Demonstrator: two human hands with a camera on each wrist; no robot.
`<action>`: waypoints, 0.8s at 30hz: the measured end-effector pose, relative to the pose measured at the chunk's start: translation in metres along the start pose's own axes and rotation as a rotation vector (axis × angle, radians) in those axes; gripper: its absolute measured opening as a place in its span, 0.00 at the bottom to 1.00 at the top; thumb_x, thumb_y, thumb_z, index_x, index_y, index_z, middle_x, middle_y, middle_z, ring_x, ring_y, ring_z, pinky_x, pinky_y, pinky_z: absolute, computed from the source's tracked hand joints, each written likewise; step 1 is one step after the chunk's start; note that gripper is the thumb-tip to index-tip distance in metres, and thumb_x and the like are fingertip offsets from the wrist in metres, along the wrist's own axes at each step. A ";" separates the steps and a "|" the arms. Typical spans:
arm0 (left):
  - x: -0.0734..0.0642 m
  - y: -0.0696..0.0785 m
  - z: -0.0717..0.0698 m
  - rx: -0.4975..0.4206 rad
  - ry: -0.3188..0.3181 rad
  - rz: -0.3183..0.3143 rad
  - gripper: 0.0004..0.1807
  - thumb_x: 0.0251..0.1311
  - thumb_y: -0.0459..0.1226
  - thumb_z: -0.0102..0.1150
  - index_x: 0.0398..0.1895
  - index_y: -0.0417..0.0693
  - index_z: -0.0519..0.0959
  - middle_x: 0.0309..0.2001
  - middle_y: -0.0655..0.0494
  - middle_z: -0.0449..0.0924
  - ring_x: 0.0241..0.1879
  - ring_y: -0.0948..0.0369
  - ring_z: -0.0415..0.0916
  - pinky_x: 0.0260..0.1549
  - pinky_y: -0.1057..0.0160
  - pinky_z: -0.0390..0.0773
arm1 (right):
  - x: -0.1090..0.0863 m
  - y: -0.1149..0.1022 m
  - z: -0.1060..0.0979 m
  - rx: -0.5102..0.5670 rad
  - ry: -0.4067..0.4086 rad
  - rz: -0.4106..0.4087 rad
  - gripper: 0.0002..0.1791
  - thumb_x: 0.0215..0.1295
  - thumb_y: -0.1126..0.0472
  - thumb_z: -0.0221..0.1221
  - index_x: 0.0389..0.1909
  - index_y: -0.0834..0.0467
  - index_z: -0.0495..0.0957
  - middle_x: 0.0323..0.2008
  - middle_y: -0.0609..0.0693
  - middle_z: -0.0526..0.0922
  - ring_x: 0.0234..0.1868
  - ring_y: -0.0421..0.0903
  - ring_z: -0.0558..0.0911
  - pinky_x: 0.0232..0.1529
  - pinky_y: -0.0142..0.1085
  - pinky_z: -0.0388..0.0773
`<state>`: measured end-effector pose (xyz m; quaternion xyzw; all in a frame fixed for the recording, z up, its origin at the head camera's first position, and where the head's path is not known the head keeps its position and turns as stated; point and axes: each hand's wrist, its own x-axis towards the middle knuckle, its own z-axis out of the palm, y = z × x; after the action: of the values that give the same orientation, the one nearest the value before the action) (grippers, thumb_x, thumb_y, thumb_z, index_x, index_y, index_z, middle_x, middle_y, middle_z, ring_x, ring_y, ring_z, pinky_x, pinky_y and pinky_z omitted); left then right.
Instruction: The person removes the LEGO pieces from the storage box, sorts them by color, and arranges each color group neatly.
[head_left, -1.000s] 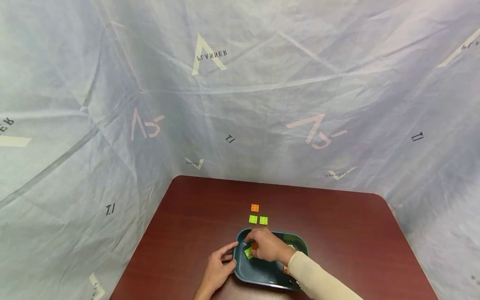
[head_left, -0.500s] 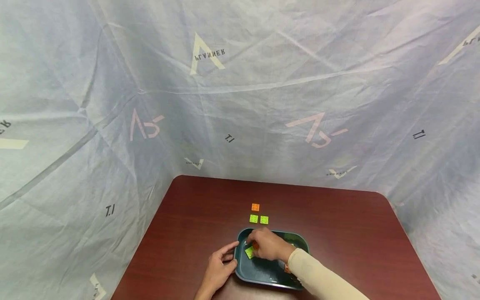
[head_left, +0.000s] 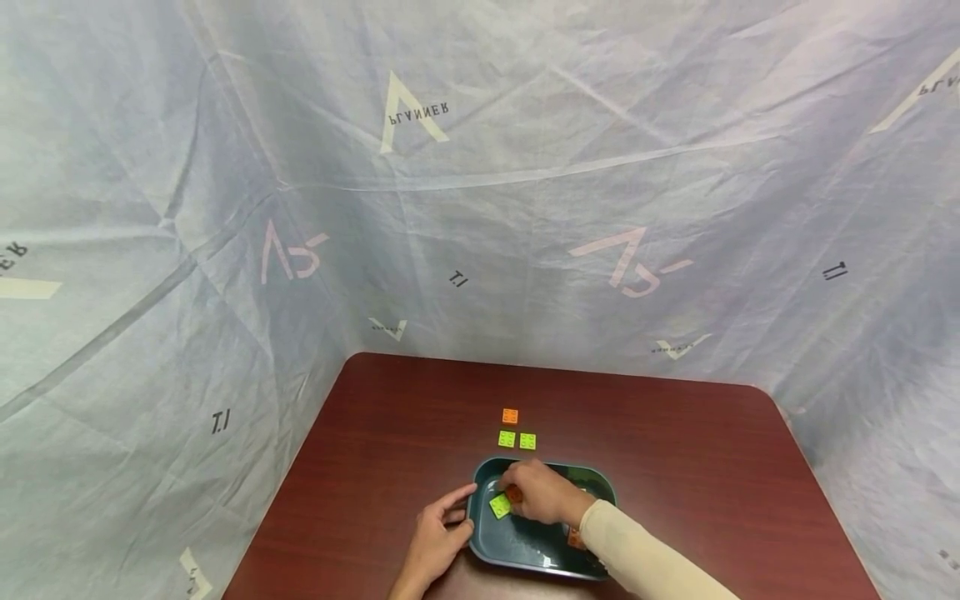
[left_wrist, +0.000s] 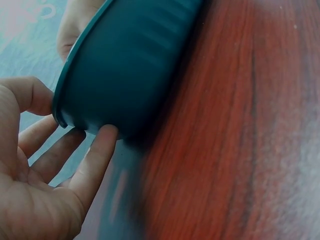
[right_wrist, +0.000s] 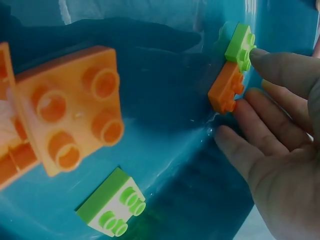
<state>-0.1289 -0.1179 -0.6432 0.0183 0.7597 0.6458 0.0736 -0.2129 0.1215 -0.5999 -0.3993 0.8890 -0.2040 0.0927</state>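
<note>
Orange toy building brick (right_wrist: 223, 91): one, studded, in the tray. Judged light, stiff and hard to break, its plastic rather smooth. Best taken by two opposite side walls, thumb against fingers, below the studs; the knobs give poorer purchase.

Lime-green toy building brick (right_wrist: 237, 44): one, meeting the orange one at its end; likely of the same handling and best held in the same way.

Right hand (head_left: 542, 490): inside the tray, beige sleeve (head_left: 648, 558) behind it. Digits loosely bent, slightly apart. The orange brick lies right at the fingertips, partly covered by the hand in the head view; the green lies just to its left there, one digit touching its studded side in the right wrist view. Whether either is truly pinched cannot be told.

Left hand (head_left: 437, 533): digits spread, only gently bent, resting against the outer wall and rim of the tray; nothing enclosed.

Tray (head_left: 517, 546): dark teal, rounded corners, probably rigid; the rim is the natural hold.

Also in tray: loose orange four-stud brick (right_wrist: 82, 112), nearer the wrist camera; second green brick (right_wrist: 111, 202), apart from the fingers.

On tabletop (head_left: 375, 467), beyond the tray: two lime squares (head_left: 507, 439) side by side, one orange square (head_left: 510, 416) behind.
</note>
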 end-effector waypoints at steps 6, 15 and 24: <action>0.001 -0.001 -0.001 -0.001 -0.001 0.001 0.28 0.63 0.29 0.64 0.68 0.51 0.81 0.61 0.39 0.85 0.50 0.51 0.88 0.32 0.66 0.87 | 0.001 0.002 0.001 0.002 0.000 -0.010 0.16 0.62 0.63 0.73 0.51 0.56 0.89 0.47 0.47 0.90 0.46 0.37 0.84 0.49 0.35 0.84; 0.003 0.000 -0.002 -0.002 -0.011 -0.010 0.28 0.64 0.30 0.64 0.68 0.52 0.81 0.59 0.40 0.86 0.51 0.52 0.88 0.32 0.66 0.86 | 0.002 0.001 0.003 -0.030 0.002 -0.051 0.15 0.57 0.66 0.75 0.47 0.56 0.90 0.43 0.45 0.89 0.44 0.36 0.84 0.47 0.32 0.85; 0.001 -0.002 -0.001 -0.019 -0.010 -0.007 0.28 0.63 0.29 0.64 0.69 0.49 0.81 0.54 0.38 0.88 0.51 0.50 0.88 0.33 0.66 0.87 | 0.000 0.003 0.010 -0.066 -0.013 -0.040 0.15 0.57 0.66 0.75 0.46 0.54 0.90 0.39 0.43 0.87 0.39 0.32 0.80 0.43 0.28 0.82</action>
<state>-0.1301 -0.1189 -0.6455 0.0182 0.7531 0.6528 0.0799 -0.2123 0.1204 -0.6099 -0.4209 0.8866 -0.1738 0.0812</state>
